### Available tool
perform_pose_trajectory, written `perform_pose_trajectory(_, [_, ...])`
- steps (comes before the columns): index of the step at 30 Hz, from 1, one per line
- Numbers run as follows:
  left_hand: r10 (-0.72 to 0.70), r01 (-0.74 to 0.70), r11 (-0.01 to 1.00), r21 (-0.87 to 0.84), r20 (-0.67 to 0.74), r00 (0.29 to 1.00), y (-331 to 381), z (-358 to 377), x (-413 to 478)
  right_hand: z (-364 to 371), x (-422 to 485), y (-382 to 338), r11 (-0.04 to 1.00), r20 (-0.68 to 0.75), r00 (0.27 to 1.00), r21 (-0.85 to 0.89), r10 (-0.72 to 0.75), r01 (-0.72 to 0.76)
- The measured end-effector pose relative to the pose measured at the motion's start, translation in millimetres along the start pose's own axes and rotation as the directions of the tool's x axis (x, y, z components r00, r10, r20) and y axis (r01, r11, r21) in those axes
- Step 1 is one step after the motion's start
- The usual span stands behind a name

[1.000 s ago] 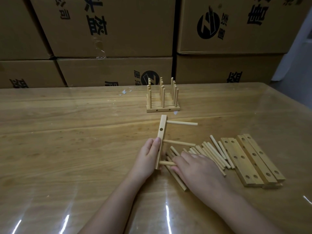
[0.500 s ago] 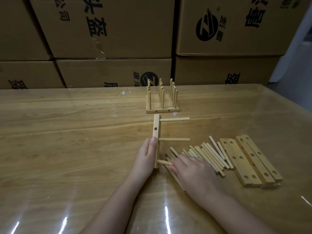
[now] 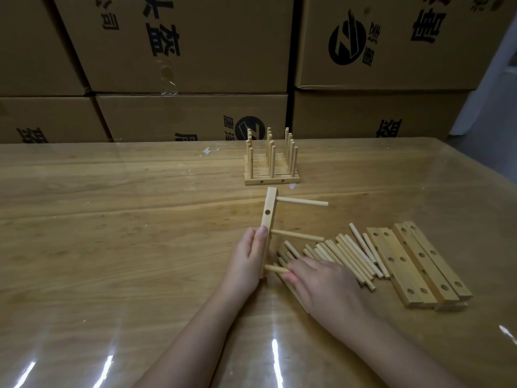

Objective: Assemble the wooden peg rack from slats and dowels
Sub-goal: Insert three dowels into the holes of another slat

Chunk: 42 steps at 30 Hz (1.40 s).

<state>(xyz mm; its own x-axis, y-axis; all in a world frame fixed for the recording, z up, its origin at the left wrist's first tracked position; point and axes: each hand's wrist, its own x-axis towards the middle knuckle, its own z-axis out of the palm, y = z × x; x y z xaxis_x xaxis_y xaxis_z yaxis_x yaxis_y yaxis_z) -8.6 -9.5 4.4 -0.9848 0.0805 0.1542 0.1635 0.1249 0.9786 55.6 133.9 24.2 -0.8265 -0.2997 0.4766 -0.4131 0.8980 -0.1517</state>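
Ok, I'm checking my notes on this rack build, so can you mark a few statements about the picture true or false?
1. The left hand grips the slat. True.
2. The slat has no dowels in it yet. False: two dowels stick out of it to the right.
3. The right hand holds a third dowel at the slat's lower end. True.
4. The spare slats lie left of the left hand. False: the spare slats lie at the right, past the loose dowels.
5. A finished rack stands farther back on the table. True.

dowel pile (image 3: 344, 256) — near ends under right hand (image 3: 321, 284) | cartons (image 3: 179, 43) cut off top
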Motion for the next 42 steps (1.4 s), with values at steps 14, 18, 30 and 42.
perform_pose_trajectory(14, [0.081, -0.081, 0.997, 0.009, -0.019, 0.997, 6, -1, -2, 4, 0, -1, 0.966, 0.088, 0.982, 0.183, 0.168, -0.182])
perform_pose_trajectory(18, [-0.076, 0.064, 0.961, -0.269, -0.034, 0.997, 8, -5, 1, -3, 5, 6, 0.936, -0.116, 0.953, 0.255, 0.28, -0.244])
perform_pose_trajectory(30, [-0.175, 0.178, 0.647, -0.741, 0.083, 0.981, 12, -12, 10, 4, 1, 10, 0.826, 0.05, 0.945, 0.471, 0.324, -0.308])
perform_pose_trajectory(42, [-0.153, 0.275, 0.669, -0.691, 0.235, 0.96, 9, -14, 7, 5, 5, 25, 0.631, 0.061, 0.887, 0.681, 0.458, -0.373])
